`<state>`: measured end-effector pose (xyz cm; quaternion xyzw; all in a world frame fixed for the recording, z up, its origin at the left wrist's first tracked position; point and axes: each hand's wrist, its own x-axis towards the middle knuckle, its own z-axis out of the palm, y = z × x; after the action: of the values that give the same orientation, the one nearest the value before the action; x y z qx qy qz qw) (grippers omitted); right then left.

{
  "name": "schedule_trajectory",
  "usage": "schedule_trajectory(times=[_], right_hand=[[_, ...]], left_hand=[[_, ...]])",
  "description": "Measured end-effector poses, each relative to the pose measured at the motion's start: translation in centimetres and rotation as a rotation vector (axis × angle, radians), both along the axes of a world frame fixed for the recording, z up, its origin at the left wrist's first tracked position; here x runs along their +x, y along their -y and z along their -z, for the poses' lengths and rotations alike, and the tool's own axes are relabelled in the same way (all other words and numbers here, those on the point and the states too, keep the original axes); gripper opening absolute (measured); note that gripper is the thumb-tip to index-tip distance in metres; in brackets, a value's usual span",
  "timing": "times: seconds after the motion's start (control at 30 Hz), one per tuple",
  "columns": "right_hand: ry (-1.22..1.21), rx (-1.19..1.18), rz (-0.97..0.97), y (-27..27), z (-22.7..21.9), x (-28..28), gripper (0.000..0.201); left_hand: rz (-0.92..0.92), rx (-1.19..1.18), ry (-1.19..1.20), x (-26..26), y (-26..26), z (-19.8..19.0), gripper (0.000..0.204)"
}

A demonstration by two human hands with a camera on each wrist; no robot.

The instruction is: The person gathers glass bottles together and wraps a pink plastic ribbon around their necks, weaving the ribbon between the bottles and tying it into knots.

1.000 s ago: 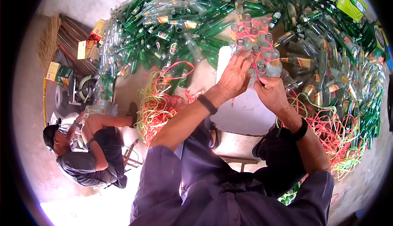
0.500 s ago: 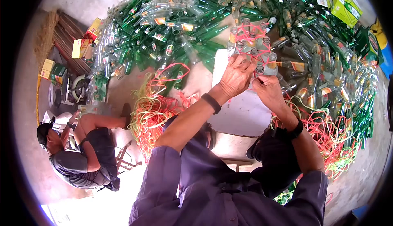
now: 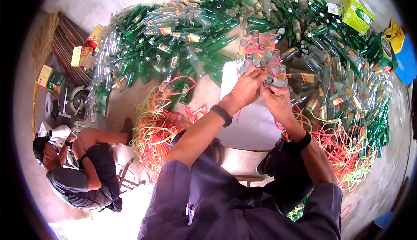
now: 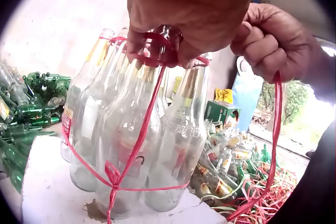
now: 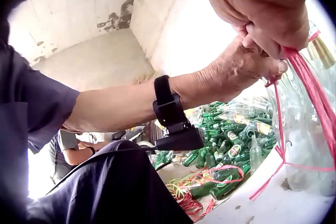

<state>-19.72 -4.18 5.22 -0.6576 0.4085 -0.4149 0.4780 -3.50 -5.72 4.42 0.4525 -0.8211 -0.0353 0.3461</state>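
Note:
Several clear glass bottles (image 4: 126,129) stand upright in a tight group on a white block (image 3: 249,129). Red plastic ribbon (image 4: 139,140) circles the bottles low down, with a knot at the front, and runs up to their necks. My left hand (image 3: 247,88) is over the nearest bottle neck, its fingers pinching ribbon there. My right hand (image 3: 279,103), beside it, has its fingers curled round a strand of the ribbon, whose length hangs below the fist in the left wrist view. In the right wrist view the two hands overlap close to the neck.
Heaps of green and clear bottles (image 3: 173,44) lie behind and to the right (image 3: 343,83). Tangled red and yellow-green ribbons (image 3: 158,127) lie on both sides. Another person (image 3: 82,166) sits at the left. A green carton (image 3: 357,13) stands at the back right.
The head view has shifted, so the bottles appear further left and lower. My left hand has come nearer the front bottle's neck, and both hands stay close together with the ribbon.

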Motion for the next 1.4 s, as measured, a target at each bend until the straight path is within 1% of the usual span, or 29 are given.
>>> schedule_trajectory(times=[0.03, 0.17, 0.23, 0.33, 0.47, 0.53, 0.67, 0.73, 0.83, 0.87, 0.93, 1.07, 1.13, 1.27, 1.33, 1.37, 1.4], right_hand=[[0.009, -0.051, 0.001, -0.1, 0.1, 0.1, 0.024], [0.034, -0.044, 0.002, -0.2, -0.7, 0.4, 0.027], [0.080, 0.031, 0.022, -0.4, -1.5, 0.6, 0.029], [0.036, 0.043, 0.028, -0.7, -2.4, 0.5, 0.030], [0.042, 0.079, 0.011, -0.7, -2.5, 0.5, 0.030], [0.039, 0.046, 0.002, -0.8, -2.8, 0.5, 0.030], [0.059, 0.039, -0.017, -1.2, -2.9, 0.5, 0.029], [0.029, 0.090, -0.061, -1.5, -3.2, 0.3, 0.021], [-0.023, 0.126, -0.077, -2.1, -4.7, 0.1, 0.021], [-0.028, 0.136, -0.082, -2.2, -4.0, 0.2, 0.021], [0.027, -0.014, -0.094, -1.7, -2.9, 0.5, 0.025], [-0.030, 0.010, -0.111, -1.3, -4.1, 0.6, 0.023], [0.138, -0.095, -0.136, -0.7, -3.8, 0.9, 0.021], [0.077, -0.004, -0.139, -0.7, -4.2, 0.5, 0.020], [0.099, 0.022, -0.114, -0.8, -4.3, 0.4, 0.022], [0.099, 0.028, -0.114, -1.0, -4.5, 0.2, 0.022], [0.042, 0.028, -0.122, -1.2, -4.8, 0.1, 0.023]], left_hand=[[0.012, -0.009, -0.012, 0.0, -0.1, 0.0, 0.049], [0.012, -0.005, -0.012, 0.1, -0.1, 0.3, 0.053], [0.019, 0.008, 0.000, 0.1, 0.1, 0.6, 0.058], [0.023, 0.006, -0.011, 0.2, 0.0, 0.8, 0.062], [0.036, 0.009, -0.033, 0.4, 0.0, 0.6, 0.063], [0.069, 0.013, -0.051, 0.6, -0.2, 0.2, 0.060], [0.065, 0.064, -0.074, 0.4, -1.5, -0.5, 0.055], [0.028, 0.068, -0.119, 0.0, -1.9, -0.8, 0.028], [0.030, 0.077, -0.076, -0.2, -2.1, -0.8, 0.027], [0.026, 0.086, -0.081, -0.2, -2.2, -0.6, 0.027], [0.030, 0.049, -0.085, -0.1, -1.8, -0.4, 0.025], [0.037, 0.085, -0.085, 0.1, -1.6, -0.4, 0.024], [0.134, -0.017, -0.082, 0.3, -1.7, -0.3, 0.024], [0.143, 0.008, -0.102, 0.9, -1.9, -0.7, 0.029], [0.164, 0.093, -0.082, 1.0, -2.1, -0.9, 0.037], [0.163, 0.099, -0.083, 1.0, -2.1, -1.0, 0.037], [0.167, 0.126, -0.040, 1.0, -2.2, -1.1, 0.038]])
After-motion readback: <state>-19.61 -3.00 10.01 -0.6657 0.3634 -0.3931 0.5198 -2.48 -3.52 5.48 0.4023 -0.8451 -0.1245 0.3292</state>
